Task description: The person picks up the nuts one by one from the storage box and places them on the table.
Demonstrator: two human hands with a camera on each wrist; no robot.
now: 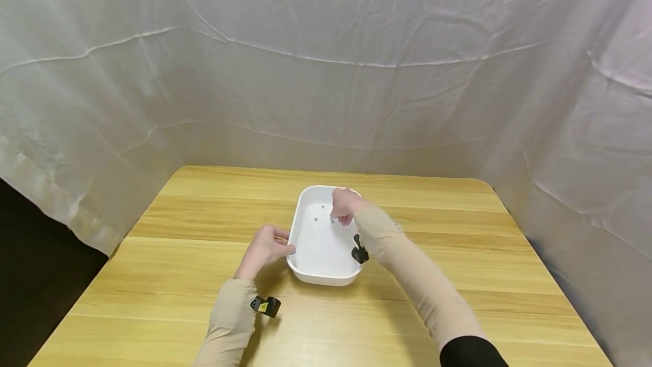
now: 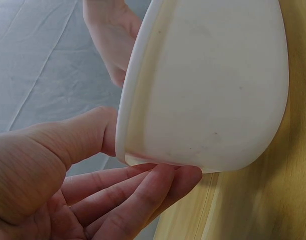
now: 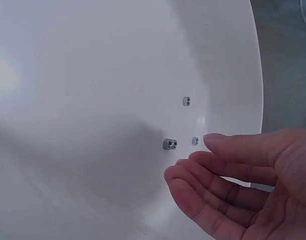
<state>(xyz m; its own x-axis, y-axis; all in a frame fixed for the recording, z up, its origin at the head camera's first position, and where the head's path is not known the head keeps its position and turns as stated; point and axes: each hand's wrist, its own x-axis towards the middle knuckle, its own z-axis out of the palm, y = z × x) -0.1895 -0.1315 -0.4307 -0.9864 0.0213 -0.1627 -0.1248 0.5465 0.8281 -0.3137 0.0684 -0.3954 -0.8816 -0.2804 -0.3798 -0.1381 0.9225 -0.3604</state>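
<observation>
A white tray (image 1: 320, 251) with rounded corners rests on the table. My left hand (image 1: 266, 249) grips its left rim, with the thumb over the rim and the fingers against the outer wall, as the left wrist view shows. Inside the tray, toward its far end, lie several small metal nuts (image 3: 186, 101). Two of these nuts (image 3: 170, 144) sit close together. Over them reaches my right hand (image 1: 347, 206), its fingers loosely bent and the thumb apart from the index finger. One nut (image 3: 195, 141) appears just beside the thumb tip. Nothing shows between the fingers.
The wooden table (image 1: 193, 276) extends around the tray on every side. Pale cloth sheets (image 1: 326, 101) hang behind and along the sides. Each wrist wears a small black camera; the left camera (image 1: 266, 306) is close to the tabletop.
</observation>
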